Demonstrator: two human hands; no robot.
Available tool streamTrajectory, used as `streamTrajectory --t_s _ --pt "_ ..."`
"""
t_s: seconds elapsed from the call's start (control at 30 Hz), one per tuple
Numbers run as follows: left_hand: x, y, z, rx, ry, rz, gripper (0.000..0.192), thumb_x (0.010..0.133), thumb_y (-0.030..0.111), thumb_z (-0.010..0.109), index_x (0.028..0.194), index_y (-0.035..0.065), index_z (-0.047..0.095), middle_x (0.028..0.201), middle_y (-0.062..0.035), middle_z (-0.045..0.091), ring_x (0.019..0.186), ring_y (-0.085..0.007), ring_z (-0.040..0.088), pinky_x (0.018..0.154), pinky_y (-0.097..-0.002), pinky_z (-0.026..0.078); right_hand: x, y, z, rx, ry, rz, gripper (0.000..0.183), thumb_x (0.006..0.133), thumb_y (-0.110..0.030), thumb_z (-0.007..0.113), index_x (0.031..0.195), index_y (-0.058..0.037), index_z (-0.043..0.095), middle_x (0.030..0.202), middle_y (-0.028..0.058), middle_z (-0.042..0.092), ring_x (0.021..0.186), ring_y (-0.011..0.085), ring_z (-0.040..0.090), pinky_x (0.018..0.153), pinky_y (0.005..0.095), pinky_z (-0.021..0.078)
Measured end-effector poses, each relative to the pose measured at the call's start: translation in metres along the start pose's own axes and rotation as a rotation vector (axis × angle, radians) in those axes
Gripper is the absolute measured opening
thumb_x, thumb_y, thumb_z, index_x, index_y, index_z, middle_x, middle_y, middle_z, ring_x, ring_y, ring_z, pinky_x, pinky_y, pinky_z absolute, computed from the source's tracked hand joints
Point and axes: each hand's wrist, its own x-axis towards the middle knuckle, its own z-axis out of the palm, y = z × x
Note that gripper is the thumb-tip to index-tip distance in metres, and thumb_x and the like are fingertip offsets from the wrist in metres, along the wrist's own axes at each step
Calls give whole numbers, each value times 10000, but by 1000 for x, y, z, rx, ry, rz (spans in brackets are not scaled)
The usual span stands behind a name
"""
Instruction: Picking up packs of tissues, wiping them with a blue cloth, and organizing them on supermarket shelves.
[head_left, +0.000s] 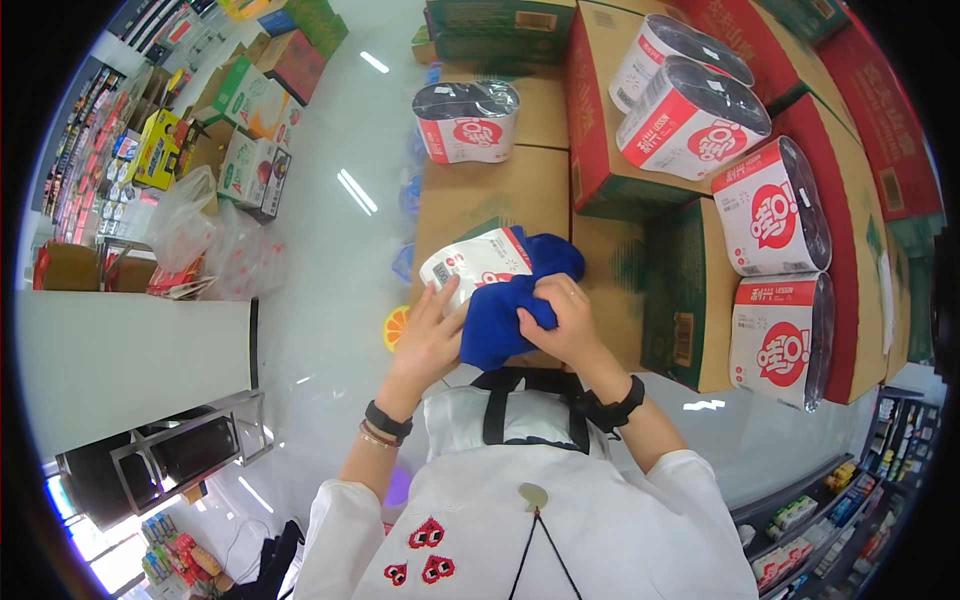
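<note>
My right hand (562, 319) is closed on a bunched blue cloth (495, 322), which lies against a white and red plastic-wrapped pack (472, 259) in front of me. Part of the cloth hangs over the pack's far right side and hides much of its print. My left hand (431, 330) rests with spread fingers on the pack's near left edge, its thumb side beside the cloth. Beneath them is a cardboard carton (495, 180). A similar pack with a dark, shiny top (466, 124) stands farther away on the cartons.
More wrapped packs (694, 120) stand at the right on red and green cartons (607, 112), two of them (780, 337) side by side nearer me. At the left are a white table (135, 360), plastic bags (184, 225) and fruit cartons (244, 97). Stocked shelves (817, 517) are at the lower right.
</note>
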Motion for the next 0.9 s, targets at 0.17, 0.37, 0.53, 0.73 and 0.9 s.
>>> streamTrajectory --t_s 0.17,0.37,0.53,0.73,0.9 --pt "8 -4 -10 -187 97 -304 767 614 152 943 1313 59 641 1321 -158 656 1305 -393 579 1087 -472 483 -3 -1 -34 -7 307 -33 276 725 -17 785 904 -6 574 931 182 630 751 300 615 669 364 520" --pt "-13 -26 10 -766 244 -701 915 747 -19 871 1497 -10 348 1429 -150 539 1255 -233 601 1043 -372 513 25 -10 -38 51 451 29 284 790 -30 795 1002 10 609 1039 200 643 866 293 628 780 363 521" --pt "32 0 -24 -503 315 -533 1175 709 160 892 1601 1 143 1585 -284 349 1487 -448 323 1211 -545 290 54 -19 -26 128 406 -78 349 732 -41 848 1041 -17 688 1050 183 660 911 342 649 816 400 531" --pt "56 7 5 247 -53 -415 725 861 334 722 1465 20 470 1514 -200 457 1418 -395 395 1127 -516 352 74 -22 34 179 123 -112 338 722 -143 851 1033 -82 733 1130 113 681 1052 317 638 914 432 480" --pt "55 2 12 401 31 -323 500 846 283 712 1277 48 617 1276 -122 642 1230 -334 557 994 -471 415 71 -19 38 81 45 -71 310 788 -196 791 1070 -91 717 1140 102 681 1093 317 618 968 429 426"
